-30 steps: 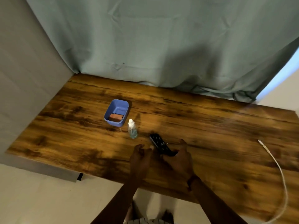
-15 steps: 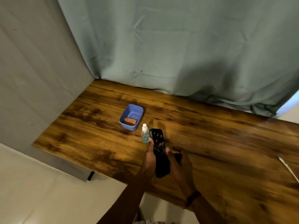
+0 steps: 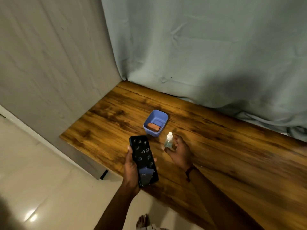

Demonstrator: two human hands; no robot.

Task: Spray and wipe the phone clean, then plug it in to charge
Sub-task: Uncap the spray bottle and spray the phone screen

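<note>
My left hand (image 3: pixel 131 166) grips a black phone (image 3: pixel 142 156) from its left side, lifted over the table's front left corner with its smudged screen facing up. A small clear spray bottle (image 3: pixel 169 141) with a white cap stands on the wooden table (image 3: pixel 232 155) just right of the phone. My right hand (image 3: pixel 181 152) curls round the bottle, thumb at its base and fingers behind it. The charging cable is out of view.
A blue plastic tub (image 3: pixel 163 117) holding an orange-brown folded cloth (image 3: pixel 153 127) stands just behind the bottle. A grey-green curtain (image 3: pixel 207 55) hangs along the table's back edge. A grey wall (image 3: pixel 49 72) borders the left side. Tiled floor (image 3: pixel 49 188) lies below.
My left hand has lifted the phone up and to the left. My right hand has let go of the phone and moved to the spray bottle. The view has swung left, losing the cable.
</note>
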